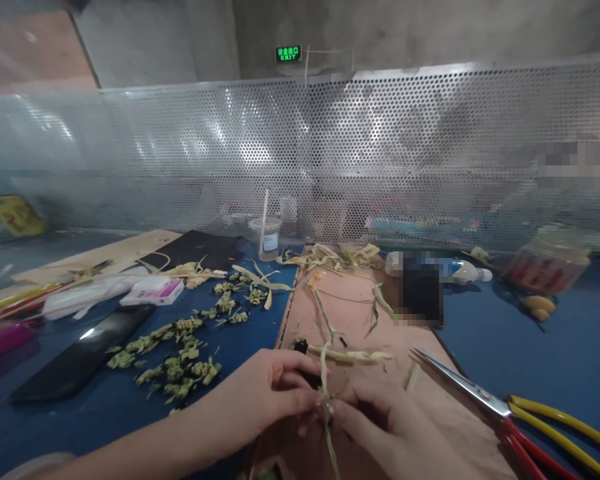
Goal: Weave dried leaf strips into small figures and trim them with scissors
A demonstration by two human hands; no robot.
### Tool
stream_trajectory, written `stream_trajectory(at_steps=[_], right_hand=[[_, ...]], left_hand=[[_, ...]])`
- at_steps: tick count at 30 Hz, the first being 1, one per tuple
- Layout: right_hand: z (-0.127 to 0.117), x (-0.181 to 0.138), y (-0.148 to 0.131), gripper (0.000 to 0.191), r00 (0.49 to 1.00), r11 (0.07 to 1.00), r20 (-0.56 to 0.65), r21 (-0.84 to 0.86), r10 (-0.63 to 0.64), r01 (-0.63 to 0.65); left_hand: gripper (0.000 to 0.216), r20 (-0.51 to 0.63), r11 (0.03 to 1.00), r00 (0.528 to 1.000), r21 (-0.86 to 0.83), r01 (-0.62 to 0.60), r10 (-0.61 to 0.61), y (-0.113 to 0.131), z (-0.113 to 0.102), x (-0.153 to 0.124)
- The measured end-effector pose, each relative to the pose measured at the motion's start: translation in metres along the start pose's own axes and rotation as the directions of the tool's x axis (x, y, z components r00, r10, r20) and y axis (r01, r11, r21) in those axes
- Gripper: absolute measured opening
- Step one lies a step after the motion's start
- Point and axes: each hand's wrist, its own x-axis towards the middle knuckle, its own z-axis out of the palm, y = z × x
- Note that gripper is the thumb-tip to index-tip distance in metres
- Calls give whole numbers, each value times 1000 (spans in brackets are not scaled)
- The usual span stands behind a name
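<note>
Between my two hands a narrow pale-green strip of dried, husk-like leaf point(325, 367) stands up and also trails down. My left hand point(280, 393) pinches it between thumb and fingers. From the other side my right hand point(390, 420) closes on the same strip, fingertips nearly meeting the left ones. A small knotted part at the fingertips is partly hidden and blurred. Just beyond the hands, a twisted pale stalk point(355, 355) with a dark end lies on the pinkish board point(300, 307). More leaf strips point(330, 257) are heaped at its far end.
Scissors point(485, 397) with red and yellow handles lie right. Several small green knotted pieces point(185, 363) cover the blue table left, near a black phone point(80, 353). Behind stand a plastic cup point(267, 243), a bottle point(473, 272), a jar point(550, 263) and a perforated metal screen point(180, 147).
</note>
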Motion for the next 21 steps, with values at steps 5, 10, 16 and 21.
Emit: stream_trajectory(at_steps=[5, 10, 16, 21], right_hand=[[6, 1, 3, 14, 1000, 997, -6, -77, -13, 13], [10, 2, 6, 13, 998, 995, -51, -91, -42, 37], [7, 1, 2, 16, 997, 999, -73, 15, -37, 39], [5, 3, 5, 22, 994, 997, -107, 77, -2, 10]], left_hand=[[50, -61, 994, 998, 112, -7, 14, 2, 4, -2], [50, -52, 986, 996, 155, -64, 73, 1, 8, -5], [47, -28, 992, 995, 83, -95, 98, 1, 13, -7], [28, -78, 988, 991, 119, -101, 111, 1, 9, -6]])
